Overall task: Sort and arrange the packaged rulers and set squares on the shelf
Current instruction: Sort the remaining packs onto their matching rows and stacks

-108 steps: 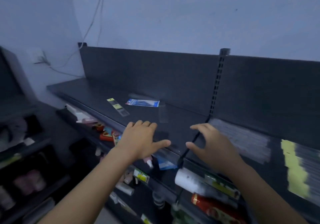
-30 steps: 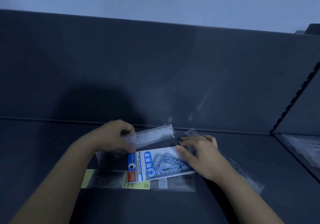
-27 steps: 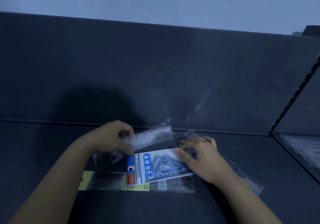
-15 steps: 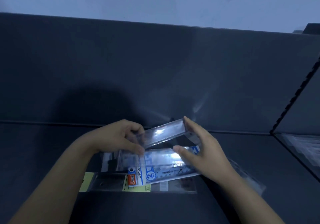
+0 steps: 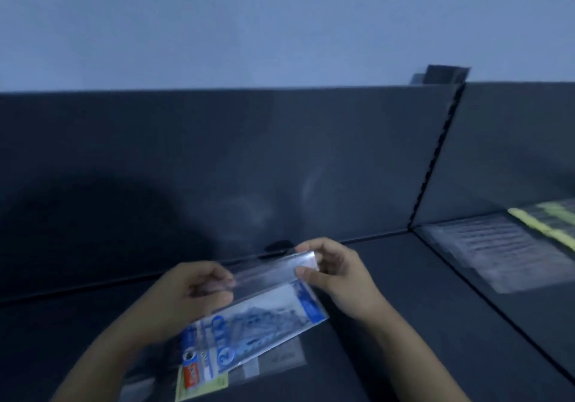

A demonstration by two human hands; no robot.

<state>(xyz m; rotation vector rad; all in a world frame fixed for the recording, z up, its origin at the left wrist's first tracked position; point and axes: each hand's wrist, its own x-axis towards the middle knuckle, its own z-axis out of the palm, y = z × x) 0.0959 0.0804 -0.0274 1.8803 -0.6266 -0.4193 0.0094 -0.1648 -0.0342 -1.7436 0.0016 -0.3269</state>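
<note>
I see my left hand (image 5: 199,289) and right hand (image 5: 339,280) each pinching one end of the clear ruler pack (image 5: 267,272) — lifted just above the blue set-square pack (image 5: 258,324) on the shelf (image 5: 404,308).

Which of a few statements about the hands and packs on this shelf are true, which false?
1. Both the left hand and the right hand hold the clear ruler pack. True.
2. The blue set-square pack stands upright. False: it lies on the shelf below the hands.
3. A yellow-labelled pack lies partly under the blue set-square pack. True.
4. The right shelf section is bare. False: clear packs lie on it.
</note>
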